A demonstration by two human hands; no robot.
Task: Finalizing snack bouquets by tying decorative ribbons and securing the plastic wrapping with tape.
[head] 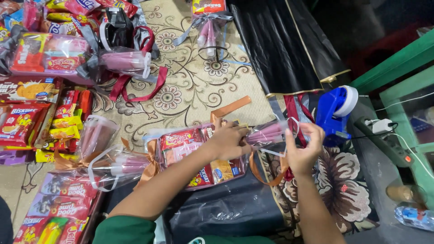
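Cream carpet (190,86) with brown flowers covers the floor, crowded with snack packs (31,122) on the left. Black plastic sheet (280,40) lies at the top. Both hands squeeze a clear-wrapped snack bundle (199,156) in the middle: left hand (228,141), right hand (304,145). Green shelf (398,63) blocks the right edge.

Bare carpet (190,86) ahead passable; snack packs (40,122) left, tape dispenser (334,110) right block.

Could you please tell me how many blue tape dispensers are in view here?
1: the blue tape dispenser sits on the floor just right of the right hand. Others may be hidden under the snack packs.
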